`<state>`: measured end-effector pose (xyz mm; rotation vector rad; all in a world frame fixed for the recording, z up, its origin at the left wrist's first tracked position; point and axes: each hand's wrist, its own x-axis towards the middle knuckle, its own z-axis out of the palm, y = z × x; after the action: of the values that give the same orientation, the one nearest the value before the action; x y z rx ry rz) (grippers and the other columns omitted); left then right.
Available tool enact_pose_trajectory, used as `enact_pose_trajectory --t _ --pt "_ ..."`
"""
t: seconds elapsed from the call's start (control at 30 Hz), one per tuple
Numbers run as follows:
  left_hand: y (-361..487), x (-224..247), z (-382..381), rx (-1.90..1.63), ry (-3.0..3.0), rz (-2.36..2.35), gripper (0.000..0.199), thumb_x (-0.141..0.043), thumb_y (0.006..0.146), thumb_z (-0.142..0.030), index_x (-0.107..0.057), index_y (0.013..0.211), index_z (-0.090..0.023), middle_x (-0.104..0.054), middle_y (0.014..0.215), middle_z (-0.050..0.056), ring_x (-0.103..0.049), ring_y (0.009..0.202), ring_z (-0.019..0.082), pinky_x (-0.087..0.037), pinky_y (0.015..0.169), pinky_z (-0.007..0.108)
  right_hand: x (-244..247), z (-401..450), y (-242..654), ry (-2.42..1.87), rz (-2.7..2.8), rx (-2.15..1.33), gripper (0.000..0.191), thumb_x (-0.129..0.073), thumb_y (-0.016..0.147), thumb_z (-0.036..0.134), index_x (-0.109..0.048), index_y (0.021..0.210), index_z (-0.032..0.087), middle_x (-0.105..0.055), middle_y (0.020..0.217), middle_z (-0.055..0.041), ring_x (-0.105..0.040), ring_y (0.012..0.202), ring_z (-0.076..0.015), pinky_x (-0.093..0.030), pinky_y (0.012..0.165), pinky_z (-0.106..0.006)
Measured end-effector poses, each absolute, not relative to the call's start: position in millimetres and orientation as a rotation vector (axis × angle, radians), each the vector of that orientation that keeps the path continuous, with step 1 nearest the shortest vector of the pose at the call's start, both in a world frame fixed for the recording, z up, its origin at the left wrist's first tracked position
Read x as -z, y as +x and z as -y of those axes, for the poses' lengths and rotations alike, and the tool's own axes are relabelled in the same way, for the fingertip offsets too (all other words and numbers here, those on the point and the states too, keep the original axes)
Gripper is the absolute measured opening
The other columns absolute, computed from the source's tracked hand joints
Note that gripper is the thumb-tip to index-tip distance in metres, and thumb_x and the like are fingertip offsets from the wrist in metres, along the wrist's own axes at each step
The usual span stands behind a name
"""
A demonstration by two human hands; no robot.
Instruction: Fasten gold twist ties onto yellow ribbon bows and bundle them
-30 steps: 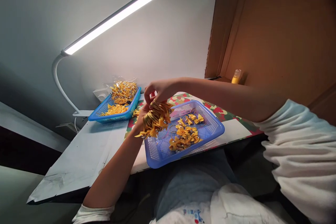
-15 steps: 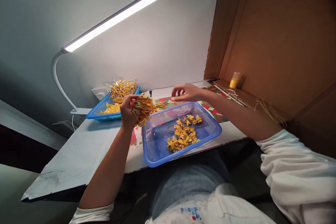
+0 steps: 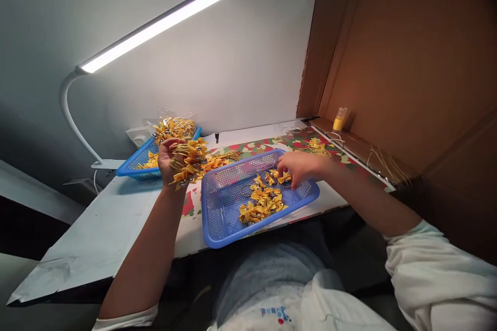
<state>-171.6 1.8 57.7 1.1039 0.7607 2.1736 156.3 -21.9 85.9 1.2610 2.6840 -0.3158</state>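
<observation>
My left hand (image 3: 167, 158) is closed round a bunch of yellow ribbon bows (image 3: 190, 163) with gold cords and small silvery beads, held up left of the basket. My right hand (image 3: 301, 166) reaches over the right side of the blue plastic basket (image 3: 223, 240). Its fingers are curled down and pinched at a yellow bow (image 3: 285, 177) at the back of the pile; the fingertips are partly hidden. More yellow bows (image 3: 264, 201) lie inside the basket, towards its right half.
Behind my left hand stands a blue basket (image 3: 128, 168) heaped with yellow bows. Loose bows with cords (image 3: 223, 159) lie behind the near basket, others (image 3: 316, 145) at the back right. A clip-on lamp (image 3: 155, 28), a small yellow bottle (image 3: 339, 120) and a cardboard wall (image 3: 396, 62) surround the table.
My right hand has come down from above the back rim into the basket, at the bows. My left hand has turned and shifted slightly left, with the bows now facing right.
</observation>
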Motion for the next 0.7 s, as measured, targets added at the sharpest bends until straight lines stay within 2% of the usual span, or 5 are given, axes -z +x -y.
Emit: enact_pose_trajectory --t 0.13,0.23,0.5,0.7 --pt "-173.2 -54.4 -5.1 -2.162 1.101 -0.822 0.029 -0.08 0.06 -0.033 -0.059 0.074 -0.02 -0.06 0.077 -0.003 -0.055 0.062 0.008 -0.048 0.055 0.02 -73.2 19.8 154.2 1.244 -2.808 0.153 0.017 -0.067 0.07 0.007 -0.072 0.081 0.019 -0.067 0.099 -0.0057 -0.057 0.099 -0.0212 -0.037 0.081 -0.031" --pt "-172.0 -51.9 -6.4 -2.127 1.092 -0.847 0.025 -0.077 0.064 -0.035 -0.06 0.074 -0.021 -0.059 0.078 -0.002 -0.054 0.062 0.009 -0.047 0.056 0.021 -70.9 10.9 157.9 1.362 -2.931 0.039 0.016 -0.059 0.077 0.008 -0.071 0.084 0.017 -0.065 0.101 -0.0081 -0.055 0.101 -0.0215 -0.036 0.083 -0.032" --pt "-169.2 -47.4 -7.0 -2.151 1.08 -0.831 0.027 -0.081 0.06 -0.035 -0.06 0.075 -0.025 -0.059 0.081 -0.002 -0.056 0.07 0.01 -0.049 0.061 0.019 -71.7 4.3 156.8 1.454 -2.783 -0.092 0.022 -0.064 0.078 0.016 -0.074 0.098 0.019 -0.058 0.111 -0.0136 -0.049 0.11 -0.0282 -0.037 0.087 -0.037" --pt "-167.5 -47.0 -7.9 -2.133 0.987 -0.826 0.03 -0.08 0.059 -0.037 -0.059 0.074 -0.023 -0.059 0.081 -0.001 -0.056 0.071 0.011 -0.05 0.062 0.021 -70.0 -3.3 145.8 1.396 -2.841 -0.137 0.012 -0.061 0.078 0.011 -0.072 0.077 0.016 -0.061 0.102 -0.0144 -0.051 0.106 -0.0273 -0.037 0.084 -0.036"
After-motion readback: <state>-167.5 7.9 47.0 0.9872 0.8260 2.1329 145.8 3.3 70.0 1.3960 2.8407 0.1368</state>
